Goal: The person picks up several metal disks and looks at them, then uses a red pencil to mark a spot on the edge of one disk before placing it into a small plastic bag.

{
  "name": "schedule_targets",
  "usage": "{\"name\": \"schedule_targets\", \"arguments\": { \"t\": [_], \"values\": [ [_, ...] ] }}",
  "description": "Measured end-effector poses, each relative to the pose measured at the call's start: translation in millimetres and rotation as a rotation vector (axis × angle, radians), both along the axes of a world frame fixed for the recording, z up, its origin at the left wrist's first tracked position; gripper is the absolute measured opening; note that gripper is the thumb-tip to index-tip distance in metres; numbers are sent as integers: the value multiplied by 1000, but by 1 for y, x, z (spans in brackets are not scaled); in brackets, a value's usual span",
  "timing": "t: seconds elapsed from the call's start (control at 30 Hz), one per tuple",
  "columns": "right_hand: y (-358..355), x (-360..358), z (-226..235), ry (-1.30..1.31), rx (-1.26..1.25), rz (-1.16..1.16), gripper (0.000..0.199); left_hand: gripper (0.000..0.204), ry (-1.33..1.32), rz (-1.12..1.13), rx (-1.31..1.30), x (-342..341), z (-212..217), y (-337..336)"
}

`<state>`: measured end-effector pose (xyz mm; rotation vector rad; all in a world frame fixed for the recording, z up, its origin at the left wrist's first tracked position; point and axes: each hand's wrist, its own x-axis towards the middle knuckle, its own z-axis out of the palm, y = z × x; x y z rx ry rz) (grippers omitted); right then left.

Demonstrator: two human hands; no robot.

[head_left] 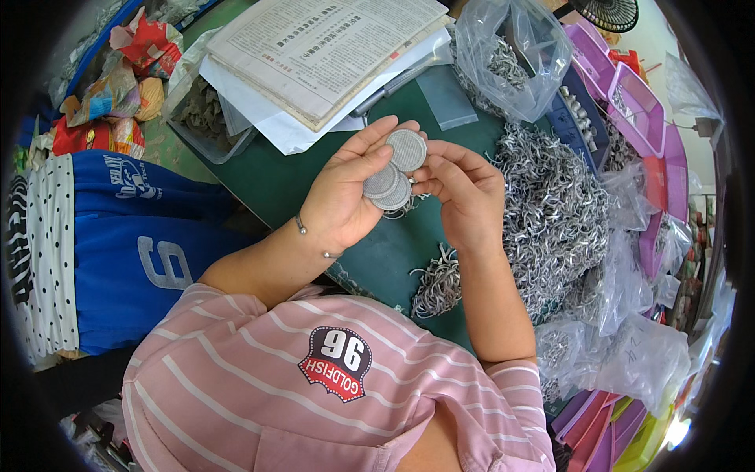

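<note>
Three round grey metal discs with textured faces lie together over the table. My left hand is closed around them, palm up, with its thumb over their edges. The lower disc partly hides under the middle disc, and both rest on my left fingers. The upper disc sits higher, between my two hands. At its right edge my right hand is closed in a pinch, thumb against fingers. Exactly how the fingertips grip that edge is partly hidden.
A large heap of small curved silvery metal pieces spreads right of my right hand, with a smaller pile near the table edge. Papers lie at the back. Plastic bags and purple trays line the right side.
</note>
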<state>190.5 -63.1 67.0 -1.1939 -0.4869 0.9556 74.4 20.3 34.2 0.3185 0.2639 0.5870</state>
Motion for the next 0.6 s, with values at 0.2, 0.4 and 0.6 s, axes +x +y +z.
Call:
{"name": "schedule_targets", "arguments": {
  "t": [0.2,0.4,0.6],
  "values": [
    [-1,1,-2,-29,-4,1,17,36,4,-9,-1,1,2,0],
    [-1,1,-3,-36,-25,4,17,34,-26,-10,-13,0,-2,1],
    [-2,8,-15,-172,-102,24,15,31,96,50,-52,-22,-14,7]
  ]
}}
